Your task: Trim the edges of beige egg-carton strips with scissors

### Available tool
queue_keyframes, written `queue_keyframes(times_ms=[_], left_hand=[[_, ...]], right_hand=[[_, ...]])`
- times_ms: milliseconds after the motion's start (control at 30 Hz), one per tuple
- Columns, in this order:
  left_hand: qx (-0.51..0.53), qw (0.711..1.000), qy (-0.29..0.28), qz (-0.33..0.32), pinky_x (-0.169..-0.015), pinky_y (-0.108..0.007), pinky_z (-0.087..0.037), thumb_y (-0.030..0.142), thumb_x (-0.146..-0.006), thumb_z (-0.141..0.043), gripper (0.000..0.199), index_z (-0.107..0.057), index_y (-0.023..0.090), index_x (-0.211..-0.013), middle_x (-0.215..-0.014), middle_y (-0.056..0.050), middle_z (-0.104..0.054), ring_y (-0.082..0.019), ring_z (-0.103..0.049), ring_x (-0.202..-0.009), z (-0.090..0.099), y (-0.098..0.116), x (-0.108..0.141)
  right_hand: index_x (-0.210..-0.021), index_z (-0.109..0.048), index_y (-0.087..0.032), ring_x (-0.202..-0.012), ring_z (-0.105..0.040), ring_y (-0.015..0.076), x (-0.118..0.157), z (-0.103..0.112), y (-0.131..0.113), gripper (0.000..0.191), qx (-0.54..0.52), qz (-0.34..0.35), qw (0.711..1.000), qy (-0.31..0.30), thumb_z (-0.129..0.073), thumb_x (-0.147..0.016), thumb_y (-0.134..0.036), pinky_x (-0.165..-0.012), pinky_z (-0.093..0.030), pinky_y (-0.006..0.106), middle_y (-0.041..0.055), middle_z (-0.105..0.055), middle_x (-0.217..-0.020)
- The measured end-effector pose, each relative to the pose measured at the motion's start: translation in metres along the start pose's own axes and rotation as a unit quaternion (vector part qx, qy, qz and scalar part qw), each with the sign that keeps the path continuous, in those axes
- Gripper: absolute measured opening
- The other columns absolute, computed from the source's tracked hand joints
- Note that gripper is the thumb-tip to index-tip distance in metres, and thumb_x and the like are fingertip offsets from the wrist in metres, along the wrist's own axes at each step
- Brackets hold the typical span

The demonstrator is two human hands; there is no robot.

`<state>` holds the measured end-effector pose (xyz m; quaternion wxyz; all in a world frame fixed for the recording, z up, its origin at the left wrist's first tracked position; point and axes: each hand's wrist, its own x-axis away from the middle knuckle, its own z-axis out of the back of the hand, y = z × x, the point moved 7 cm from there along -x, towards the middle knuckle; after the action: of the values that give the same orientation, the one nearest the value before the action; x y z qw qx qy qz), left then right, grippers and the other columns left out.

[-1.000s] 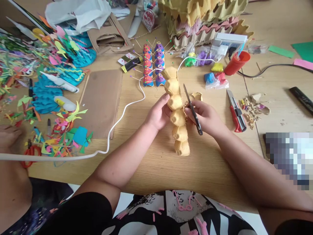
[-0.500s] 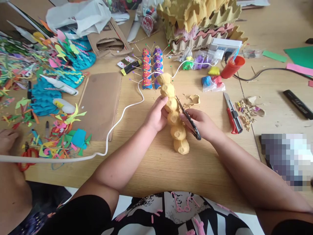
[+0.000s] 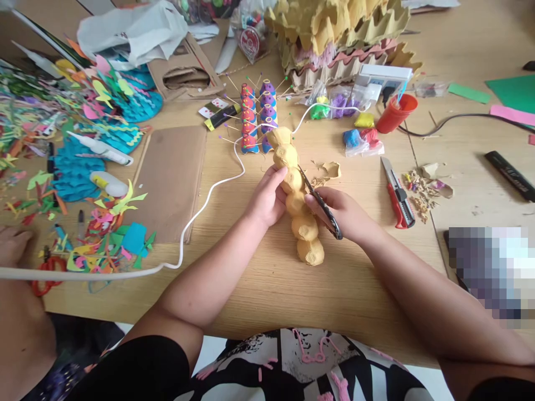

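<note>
A yellow egg carton strip (image 3: 304,227), one row of several cups with their bottoms up, slants across the middle of the head view. My left hand (image 3: 270,195) is closed on its left side, with the thumb on top of a cup. In my right hand (image 3: 336,209) are dark scissors (image 3: 325,209); their blades lie along the strip's right edge, beside the third cup. How far the blades are apart I cannot tell. A torn yellow carton scrap (image 3: 332,170) lies just beyond my right hand.
A white cable (image 3: 217,181) crosses the table beyond the strip. Two painted carton strips (image 3: 249,125) with pins stand behind. A cutter knife (image 3: 399,195) with its blade out lies right. Paper scraps, red scissors (image 3: 49,270) and another person's hand (image 3: 14,245) are at left.
The strip and both hands are almost where they were. The scissors have shifted very slightly along the strip's right edge, and the whole view has moved a little.
</note>
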<state>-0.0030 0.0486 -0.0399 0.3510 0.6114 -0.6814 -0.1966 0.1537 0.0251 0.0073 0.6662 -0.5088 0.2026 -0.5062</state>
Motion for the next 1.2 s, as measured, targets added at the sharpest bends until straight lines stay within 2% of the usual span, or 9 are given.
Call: queue_keyframes(times_ms=[267, 367, 533, 700, 967, 1200], left_hand=[[0.001, 1.000, 0.008, 0.002, -0.095, -0.028, -0.060, 0.034, -0.093, -0.087, 0.025, -0.069, 0.025, -0.108, -0.097, 0.002, -0.081, -0.018, -0.081, -0.098, 0.0009, -0.0030, 0.0010], [-0.011, 1.000, 0.015, -0.008, -0.094, -0.027, -0.059, 0.035, -0.093, -0.086, 0.025, -0.068, 0.024, -0.106, -0.097, 0.003, -0.080, -0.017, -0.081, -0.098, 0.0016, -0.0012, 0.0013], [-0.007, 1.000, -0.005, -0.030, -0.096, -0.028, -0.059, 0.035, -0.092, -0.085, 0.024, -0.067, 0.025, -0.105, -0.097, 0.004, -0.080, -0.017, -0.080, -0.100, -0.0006, 0.0020, 0.0015], [-0.001, 1.000, 0.009, -0.020, -0.097, -0.028, -0.060, 0.036, -0.091, -0.088, 0.028, -0.065, 0.027, -0.104, -0.097, 0.004, -0.079, -0.017, -0.081, -0.104, 0.0005, 0.0012, 0.0017], [-0.011, 0.999, 0.025, -0.033, -0.104, -0.033, -0.061, 0.041, -0.090, -0.087, 0.029, -0.066, 0.027, -0.105, -0.101, 0.002, -0.080, -0.023, -0.080, -0.116, 0.0013, 0.0052, 0.0023], [0.006, 1.000, 0.015, -0.023, -0.103, -0.032, -0.062, 0.040, -0.091, -0.087, 0.030, -0.067, 0.027, -0.108, -0.103, 0.001, -0.081, -0.023, -0.082, -0.117, 0.0016, 0.0027, 0.0008]], right_hand=[[-0.078, -0.048, -0.026, -0.067, -0.045, 0.0170, -0.0014, -0.0001, 0.0033, 0.047, 0.060, 0.008, 0.998, 0.028, -0.062, -0.098, -0.066, -0.064, -0.033, 0.034, -0.0023, -0.051, -0.070], [-0.079, -0.050, -0.026, -0.068, -0.045, 0.0170, -0.0011, -0.0003, 0.0024, 0.047, 0.053, 0.008, 0.998, 0.021, -0.063, -0.097, -0.067, -0.064, -0.034, 0.034, -0.0025, -0.052, -0.071], [-0.080, -0.050, -0.025, -0.069, -0.046, 0.0166, 0.0008, -0.0009, 0.0001, 0.052, 0.008, -0.003, 1.000, -0.004, -0.063, -0.096, -0.073, -0.066, -0.035, 0.033, -0.0030, -0.052, -0.071], [-0.080, -0.049, -0.026, -0.071, -0.046, 0.0179, 0.0010, -0.0026, -0.0008, 0.056, -0.020, -0.003, 1.000, -0.015, -0.063, -0.095, -0.077, -0.066, -0.036, 0.033, -0.0023, -0.052, -0.070], [-0.081, -0.050, -0.025, -0.074, -0.050, 0.0183, 0.0010, -0.0019, 0.0004, 0.056, -0.007, -0.014, 1.000, -0.005, -0.063, -0.094, -0.078, -0.069, -0.039, 0.034, -0.0018, -0.055, -0.073], [-0.079, -0.048, -0.025, -0.070, -0.045, 0.0159, 0.0008, -0.0012, -0.0016, 0.057, 0.004, 0.002, 1.000, -0.002, -0.064, -0.093, -0.078, -0.066, -0.034, 0.033, -0.0038, -0.051, -0.071]])
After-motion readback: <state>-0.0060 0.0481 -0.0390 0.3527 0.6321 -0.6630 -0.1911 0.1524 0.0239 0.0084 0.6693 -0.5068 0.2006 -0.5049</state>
